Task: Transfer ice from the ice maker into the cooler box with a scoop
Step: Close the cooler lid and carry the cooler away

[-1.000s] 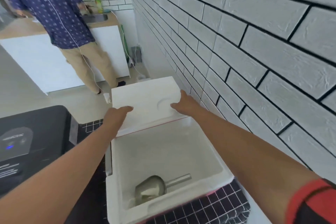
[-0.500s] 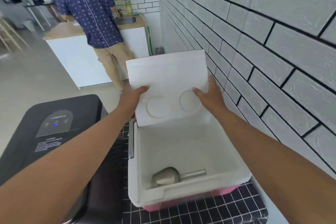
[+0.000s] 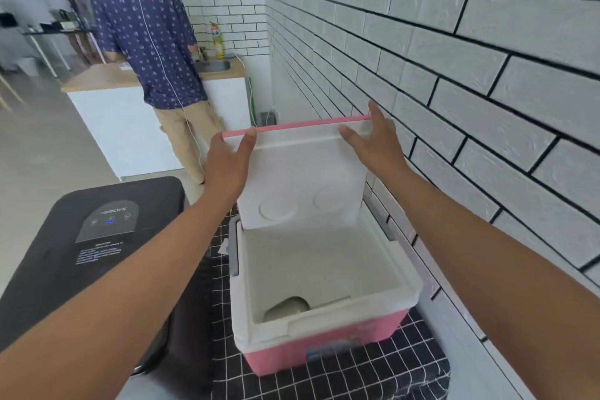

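1. The white brick wall [image 3: 454, 81] runs along the right of the cooler box [image 3: 324, 318] and stands just beside it, so there is little room on that side.
2. Beyond the cooler box, another person [image 3: 152, 52] in a dark patterned shirt stands with their back turned at a white counter [image 3: 130, 127], well apart from the cooler box, with open floor between.
3. The black ice maker [image 3: 91, 247] sits just left of the cooler box, its top shut and a small blue light showing on its panel.
4. A black cloth with a white grid [image 3: 324, 380] lies under the cooler box and reaches out past its near side.
5. The cooler box is pink outside and white inside. It stands open, and its lid [image 3: 302, 178] is raised almost upright at the far edge.
6. Both arms reach forward over the open cooler box. The left hand [image 3: 230, 162] grips the lid's top left corner, fingers curled over the pink edge. The right hand [image 3: 373, 143] holds the top right part of the lid, thumb on the white inner face and fingers over the edge.
7. The metal scoop [image 3: 289, 307] lies on the floor of the cooler box against the near wall, partly hidden by the rim. No ice shows inside the cooler box.
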`<state>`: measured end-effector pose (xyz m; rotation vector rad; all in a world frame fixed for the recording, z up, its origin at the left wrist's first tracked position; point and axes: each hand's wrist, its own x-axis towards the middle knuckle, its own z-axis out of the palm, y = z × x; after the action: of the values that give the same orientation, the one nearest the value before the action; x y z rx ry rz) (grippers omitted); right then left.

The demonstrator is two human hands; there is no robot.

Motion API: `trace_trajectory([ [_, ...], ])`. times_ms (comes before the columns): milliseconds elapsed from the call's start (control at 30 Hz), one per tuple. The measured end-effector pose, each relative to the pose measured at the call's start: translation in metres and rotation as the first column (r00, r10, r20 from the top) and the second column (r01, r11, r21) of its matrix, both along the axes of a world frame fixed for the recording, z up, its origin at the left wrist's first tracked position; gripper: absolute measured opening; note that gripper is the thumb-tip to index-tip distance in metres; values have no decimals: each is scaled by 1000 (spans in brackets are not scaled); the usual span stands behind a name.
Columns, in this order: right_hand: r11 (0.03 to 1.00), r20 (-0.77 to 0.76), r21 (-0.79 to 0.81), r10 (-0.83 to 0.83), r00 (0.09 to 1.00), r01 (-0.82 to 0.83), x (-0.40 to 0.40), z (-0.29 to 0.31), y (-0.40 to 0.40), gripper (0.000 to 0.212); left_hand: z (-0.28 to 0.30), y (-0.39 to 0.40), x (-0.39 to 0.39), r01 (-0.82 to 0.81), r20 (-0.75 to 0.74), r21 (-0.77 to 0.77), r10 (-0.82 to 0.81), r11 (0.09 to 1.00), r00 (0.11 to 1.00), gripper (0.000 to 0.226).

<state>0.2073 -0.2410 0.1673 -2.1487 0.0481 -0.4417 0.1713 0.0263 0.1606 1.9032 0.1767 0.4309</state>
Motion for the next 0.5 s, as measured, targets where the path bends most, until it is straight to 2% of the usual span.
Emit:
trace_trajectory([
  [133,996,-19,-79,-34,999,32,-23,-1,-4,84,-2,10,-16,12,55,118,-18,993,998,52],
  [233,992,-46,-124,-36,998,30,-43,-1,-4,80,-5,19,-27,61,52,211,-74,975,996,47],
  [367,977,-118,-213,-29,993,3,-66,5,-10,77,-8,20,-43,126,44,251,-142,960,989,40],
  [500,927,-130,-376,-56,990,3,-87,7,-13,73,-8,23,-58,152,53,342,-180,927,982,39],
])
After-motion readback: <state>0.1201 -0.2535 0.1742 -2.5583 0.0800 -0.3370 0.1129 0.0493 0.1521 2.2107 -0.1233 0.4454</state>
